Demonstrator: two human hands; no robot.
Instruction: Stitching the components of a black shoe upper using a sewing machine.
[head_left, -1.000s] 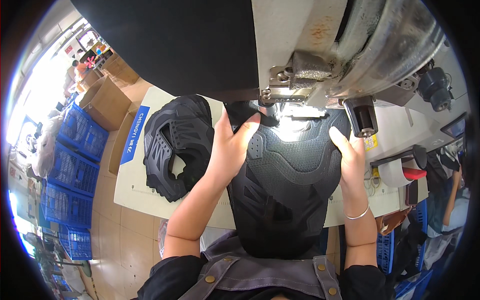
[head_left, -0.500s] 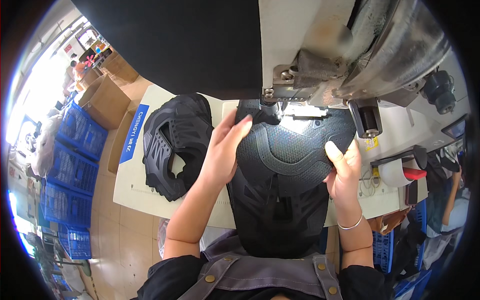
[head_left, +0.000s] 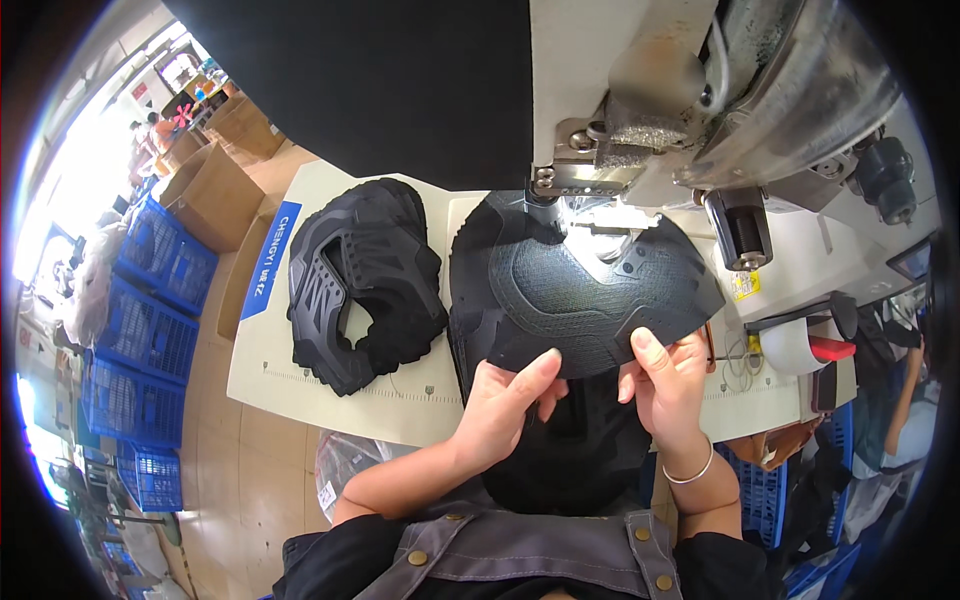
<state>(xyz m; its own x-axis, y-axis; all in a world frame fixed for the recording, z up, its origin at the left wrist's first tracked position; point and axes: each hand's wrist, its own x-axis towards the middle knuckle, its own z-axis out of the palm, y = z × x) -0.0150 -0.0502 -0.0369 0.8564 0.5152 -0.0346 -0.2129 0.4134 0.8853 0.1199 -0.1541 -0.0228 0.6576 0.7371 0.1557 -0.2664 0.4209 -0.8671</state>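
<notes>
The left hand [head_left: 508, 408] and right hand [head_left: 668, 388] are pinching a black shoe upper [head_left: 565, 305] by its near edge, thumbs on top, forearms angling inward. The upper is lying beneath a sewing machine [head_left: 566, 80]. White lettering is marking a blue label [head_left: 270, 262] leftward; a yellow label [head_left: 743, 286] is showing rightward.

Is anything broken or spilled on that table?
Nothing looks broken or spilled. The left hand and right hand pinch the near edge of the black shoe piece. The dark pile at left looks a bit untidy: its edges don't line up.
</notes>
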